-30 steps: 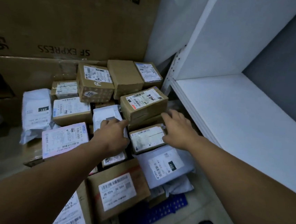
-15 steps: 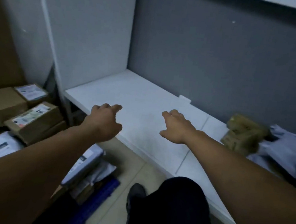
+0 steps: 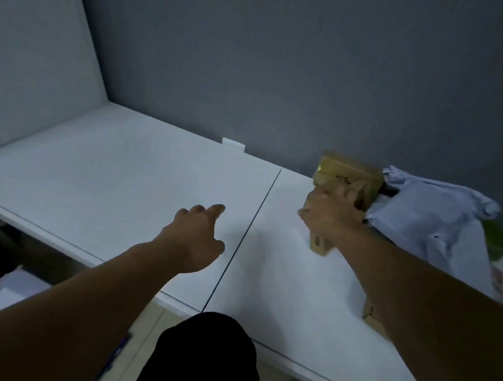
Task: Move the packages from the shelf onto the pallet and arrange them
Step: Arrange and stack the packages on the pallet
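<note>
The right hand (image 3: pixel 329 216) holds a brown box (image 3: pixel 348 176) at the back of the white shelf (image 3: pixel 122 178), close to the grey wall (image 3: pixel 286 71). Its fingers curl over the front of the box, though the picture is blurry there. The left hand (image 3: pixel 193 240) floats above the shelf with its fingers loosely spread, holding nothing. Soft grey bags (image 3: pixel 431 220) lie just beside the box on the right. A dark knee (image 3: pixel 200 360) shows at the bottom, and a white bag (image 3: pixel 4 292) sits low on the left.
</note>
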